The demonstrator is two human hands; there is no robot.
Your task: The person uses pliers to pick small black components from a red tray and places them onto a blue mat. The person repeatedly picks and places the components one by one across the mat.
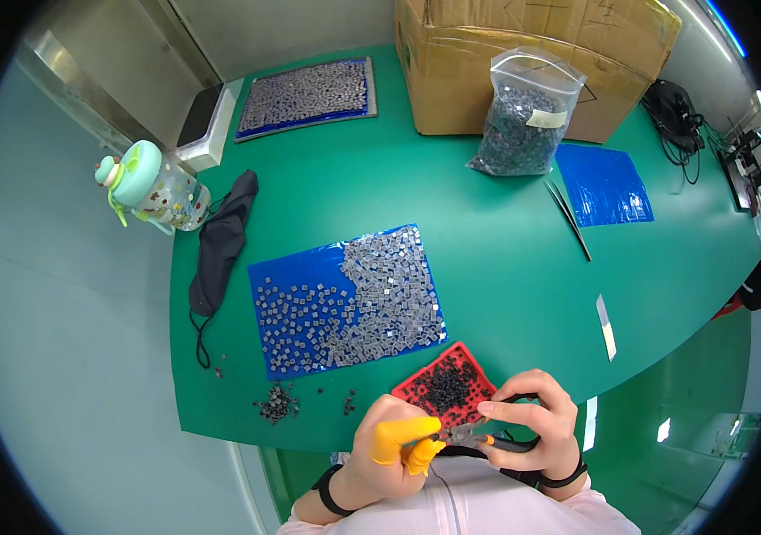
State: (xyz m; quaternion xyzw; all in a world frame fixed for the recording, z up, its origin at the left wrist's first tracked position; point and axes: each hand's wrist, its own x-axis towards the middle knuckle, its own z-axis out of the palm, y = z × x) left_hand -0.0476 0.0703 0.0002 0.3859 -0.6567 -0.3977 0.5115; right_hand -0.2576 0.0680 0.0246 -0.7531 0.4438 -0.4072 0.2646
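Close to my body, my right hand [536,428] is closed around the handles of dark-handled pliers [466,436] with orange parts. Yellow finger covers sit on the thumb and forefinger of my left hand [389,450]. Those two fingertips pinch at the tip of the pliers; the tiny piece between them is too small to name. Just beyond both hands, a red tray [460,349] holds many small black pieces. Farther left lies a blue sheet [296,272] covered partly with small grey square pieces [394,285].
Small dark bits [277,403] lie near the front edge. Behind stand a cardboard box [452,80], a zip bag of dark pieces [523,125] and a filled board [309,94]. Tweezers [569,218], a blade-like strip [607,327], a black mask [222,241] and a bottle [162,192] lie around.
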